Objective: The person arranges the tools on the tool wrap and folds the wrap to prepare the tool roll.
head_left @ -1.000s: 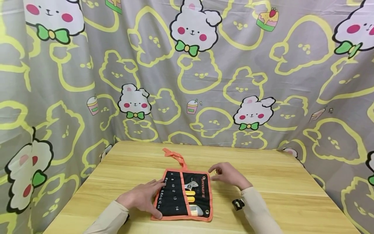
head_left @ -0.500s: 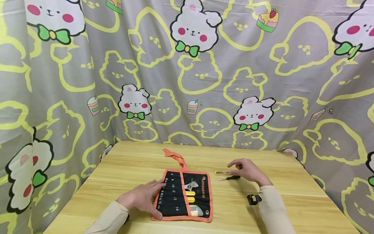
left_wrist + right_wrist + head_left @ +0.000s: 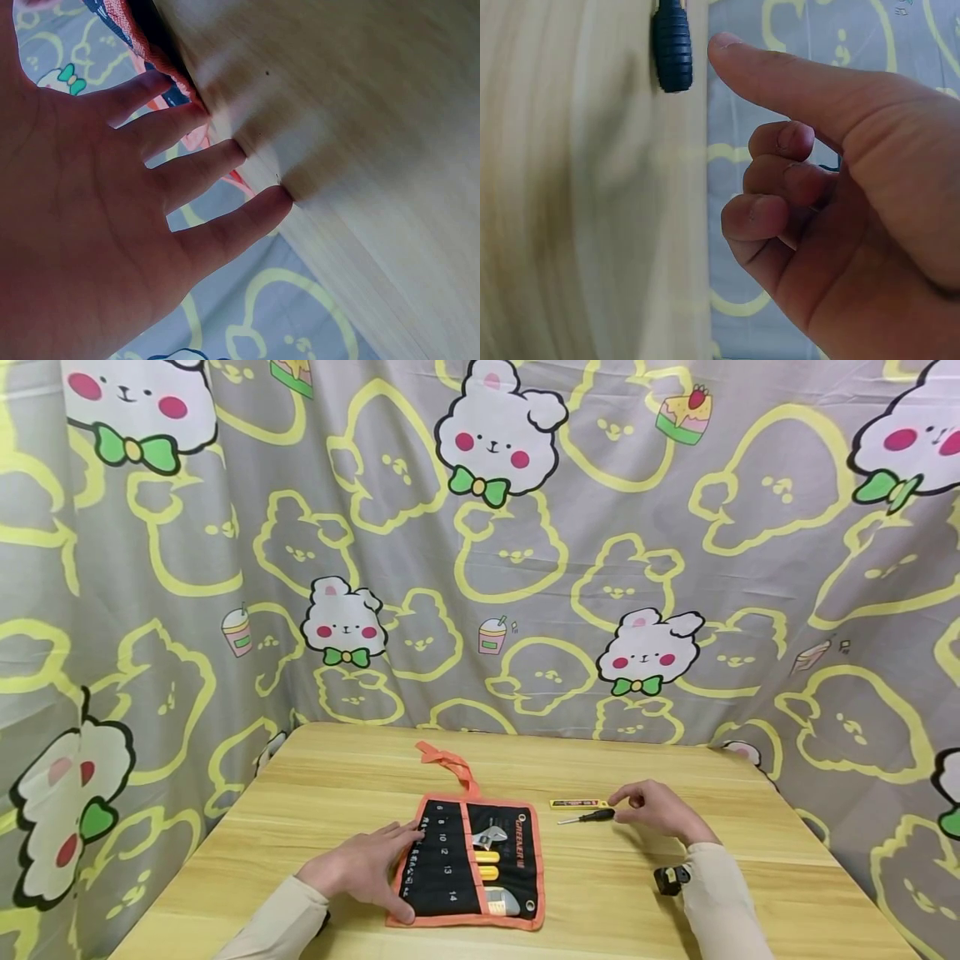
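A black tool roll (image 3: 444, 860) with orange edging lies unfolded on the table. Its pockets hold an adjustable wrench (image 3: 491, 837), yellow handles (image 3: 487, 864) and a grey tool end (image 3: 501, 902) I cannot identify. My left hand (image 3: 367, 864) rests on the roll's left edge, fingers spread and straight. Right of the roll lie a thin yellow case (image 3: 576, 804) and a screwdriver (image 3: 592, 816) with a black handle. My right hand (image 3: 660, 810) is beside the handle's end, holding nothing. In the right wrist view its thumb is straight, several fingers are curled, and the screwdriver handle (image 3: 673, 49) is apart from them.
An orange tie strap (image 3: 452, 764) runs from the roll toward the table's back. The wooden table (image 3: 750, 827) extends to both sides. A patterned curtain (image 3: 525, 568) hangs behind and beside it. A black wrist device (image 3: 670, 880) sits at the right sleeve.
My right hand has moved right, away from the roll's upper right corner, uncovering the yellow case and screwdriver. My left hand has stayed on the roll.
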